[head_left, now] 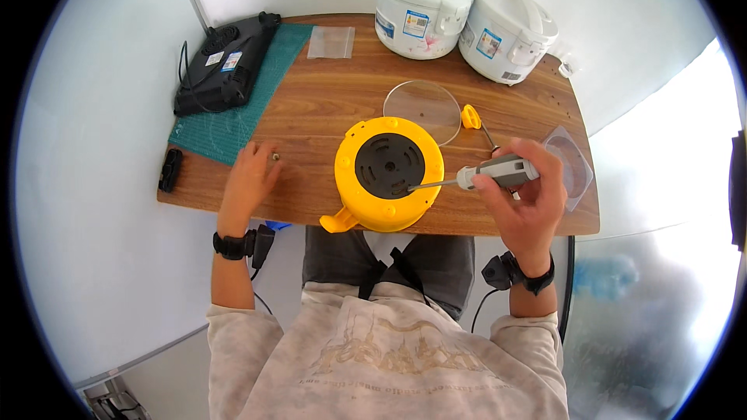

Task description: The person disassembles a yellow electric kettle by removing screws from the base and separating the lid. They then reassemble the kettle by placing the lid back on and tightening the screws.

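Yellow pot (389, 175) prob light, stiff plastic, best held by near-left handle (339, 222); screwdriver (498, 173) gripped in R hand (531, 202), L hand (252, 175) part-spread by tiny piece (275, 157), contact unclear tbh.

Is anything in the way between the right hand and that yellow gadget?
Nothing visible: the right hand holds a screwdriver reaching the black slotted disc on the yellow appliance. The round clear disc lies farther back, off that path.

Two white rice cookers (424, 23), plus a black appliance (250, 40) on a green mat (268, 74)
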Motion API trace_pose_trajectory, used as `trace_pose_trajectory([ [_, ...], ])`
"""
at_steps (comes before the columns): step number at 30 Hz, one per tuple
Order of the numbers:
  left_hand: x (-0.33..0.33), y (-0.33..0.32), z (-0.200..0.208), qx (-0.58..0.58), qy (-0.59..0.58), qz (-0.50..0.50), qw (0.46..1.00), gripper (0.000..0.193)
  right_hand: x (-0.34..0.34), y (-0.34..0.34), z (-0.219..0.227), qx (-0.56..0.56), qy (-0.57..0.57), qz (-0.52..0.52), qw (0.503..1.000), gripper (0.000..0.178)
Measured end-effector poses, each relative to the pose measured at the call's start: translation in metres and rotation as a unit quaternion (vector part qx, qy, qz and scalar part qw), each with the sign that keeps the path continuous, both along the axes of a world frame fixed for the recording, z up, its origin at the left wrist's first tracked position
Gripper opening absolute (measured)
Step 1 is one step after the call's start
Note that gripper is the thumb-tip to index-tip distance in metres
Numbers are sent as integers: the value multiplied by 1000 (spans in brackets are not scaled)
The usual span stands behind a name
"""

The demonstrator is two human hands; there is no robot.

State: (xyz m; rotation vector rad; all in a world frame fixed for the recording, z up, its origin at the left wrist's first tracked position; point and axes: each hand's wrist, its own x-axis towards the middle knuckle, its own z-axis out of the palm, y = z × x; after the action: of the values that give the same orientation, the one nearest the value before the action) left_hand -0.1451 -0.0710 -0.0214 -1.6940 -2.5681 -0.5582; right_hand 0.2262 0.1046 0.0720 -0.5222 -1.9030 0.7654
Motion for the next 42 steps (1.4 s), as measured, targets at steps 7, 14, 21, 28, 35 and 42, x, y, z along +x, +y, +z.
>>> trace_pose_trajectory([
  [7, 31, 4, 25, 31, -37, -28, 998, 29, -15, -5, 20, 175, -47, -3, 983, 46],
  [14, 89, 29, 48, 120, -104, -169, 973, 34, -13, -13, 14, 218, -73, -14, 973, 42],
  [21, 125, 68, 58, 118, -44, -295, 947, 59, 2, -18, 4, 192, -67, -44, 978, 37],
  [28, 133, 84, 49, 81, 16, -316, 945, 56, 30, -29, -11, 122, -108, -107, 981, 28],
  [35, 136, 86, 48, 83, 28, -304, 949, 55, 41, -39, -35, 53, -97, -154, 982, 22],
  [42, 137, 85, 50, 81, 30, -302, 950, 55, 52, -39, -62, -20, -94, -173, 980, 19],
])
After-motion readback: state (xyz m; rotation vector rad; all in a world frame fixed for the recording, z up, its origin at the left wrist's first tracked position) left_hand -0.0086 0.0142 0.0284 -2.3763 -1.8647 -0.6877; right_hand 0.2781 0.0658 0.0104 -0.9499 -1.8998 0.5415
